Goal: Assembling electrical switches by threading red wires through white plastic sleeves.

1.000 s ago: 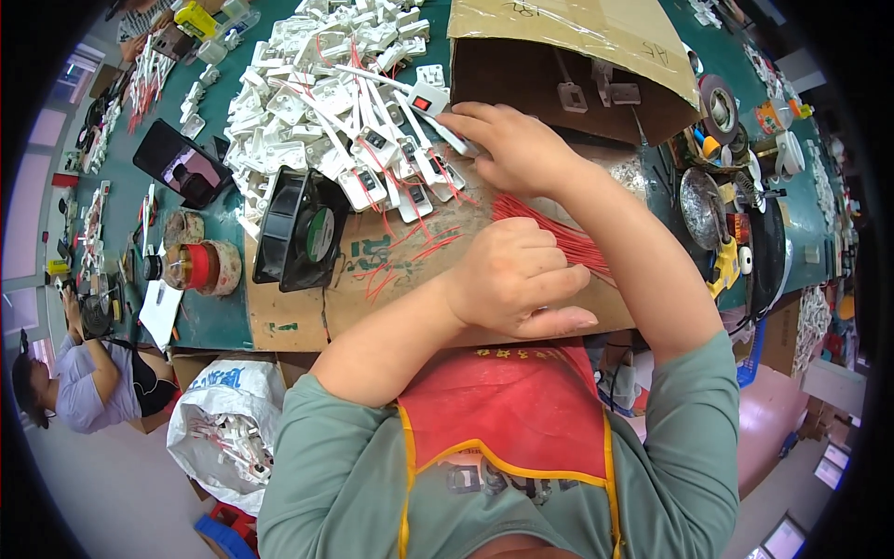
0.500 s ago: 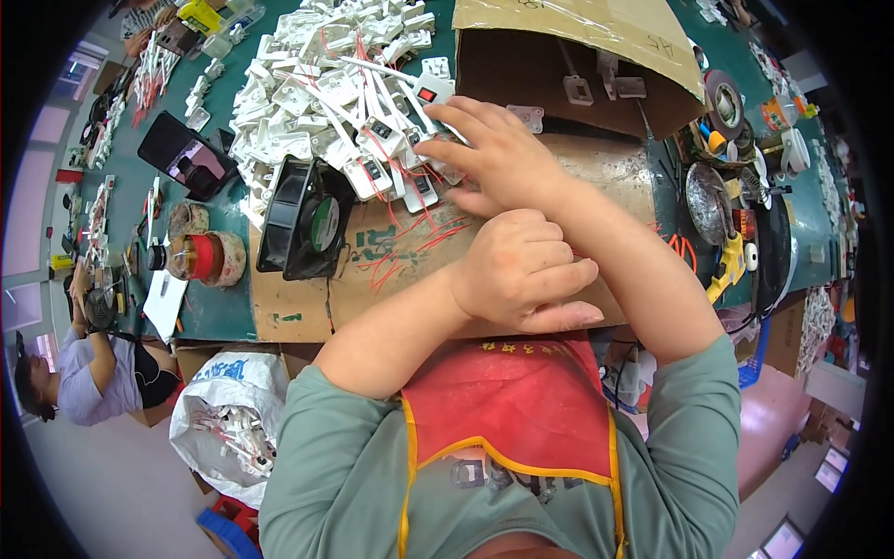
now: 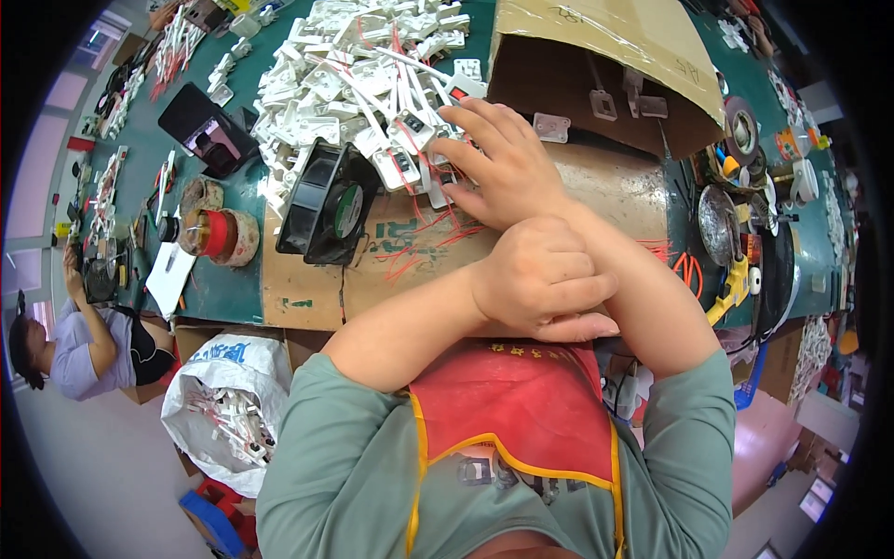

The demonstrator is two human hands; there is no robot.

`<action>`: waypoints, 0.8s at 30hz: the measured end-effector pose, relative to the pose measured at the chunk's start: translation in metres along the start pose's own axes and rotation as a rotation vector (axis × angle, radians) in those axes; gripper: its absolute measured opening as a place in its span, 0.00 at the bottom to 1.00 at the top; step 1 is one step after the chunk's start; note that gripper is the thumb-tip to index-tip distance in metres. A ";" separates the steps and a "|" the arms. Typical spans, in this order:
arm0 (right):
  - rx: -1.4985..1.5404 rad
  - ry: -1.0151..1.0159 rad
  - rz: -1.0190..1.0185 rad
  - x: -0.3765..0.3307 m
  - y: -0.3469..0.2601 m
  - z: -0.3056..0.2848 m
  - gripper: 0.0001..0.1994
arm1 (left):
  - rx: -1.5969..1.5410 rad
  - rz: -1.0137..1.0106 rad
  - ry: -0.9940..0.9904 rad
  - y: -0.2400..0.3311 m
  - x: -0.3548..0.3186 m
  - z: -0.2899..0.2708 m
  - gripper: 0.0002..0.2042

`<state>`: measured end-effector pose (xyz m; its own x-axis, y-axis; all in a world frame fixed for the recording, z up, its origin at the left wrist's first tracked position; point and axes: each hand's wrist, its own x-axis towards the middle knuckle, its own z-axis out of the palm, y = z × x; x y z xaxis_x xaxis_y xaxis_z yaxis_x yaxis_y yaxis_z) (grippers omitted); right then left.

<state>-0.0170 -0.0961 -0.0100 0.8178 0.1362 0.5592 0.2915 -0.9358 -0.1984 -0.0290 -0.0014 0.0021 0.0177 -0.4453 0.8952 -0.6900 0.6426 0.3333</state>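
My right hand (image 3: 498, 166) lies with fingers spread on the near edge of a heap of white plastic parts (image 3: 358, 70) with thin red wires. Its fingertips touch a few parts; nothing is gripped that I can see. My left hand (image 3: 545, 279) is a closed fist pressed against my right wrist, above a brown cardboard sheet (image 3: 391, 265). Whether the fist holds anything is hidden. A few loose red wires (image 3: 424, 247) lie on the cardboard to the left of my hands.
A black square fan (image 3: 326, 205) stands left of my hands, tape rolls (image 3: 219, 235) further left. An open cardboard box (image 3: 605, 56) sits behind. Tools and metal dishes (image 3: 722, 219) crowd the right. A white bag of parts (image 3: 228, 410) lies below the table; another person (image 3: 84, 340) sits at left.
My right hand has slid left and spread onto the white parts. My left fist has moved up against the right wrist, covering the red wire bundle seen earlier.
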 end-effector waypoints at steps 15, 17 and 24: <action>-0.078 0.000 0.036 0.008 -0.009 0.010 0.25 | 0.023 0.007 0.001 0.005 0.000 -0.003 0.16; -0.045 0.016 0.056 0.007 -0.009 0.009 0.26 | 0.012 0.004 0.010 0.003 -0.001 -0.001 0.17; -0.056 0.043 0.100 0.001 -0.006 0.012 0.27 | -0.020 0.015 0.001 0.002 0.000 0.001 0.17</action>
<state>-0.0116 -0.0869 -0.0177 0.8191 0.0286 0.5730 0.1808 -0.9607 -0.2105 -0.0316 -0.0008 0.0023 0.0087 -0.4351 0.9003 -0.6759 0.6610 0.3260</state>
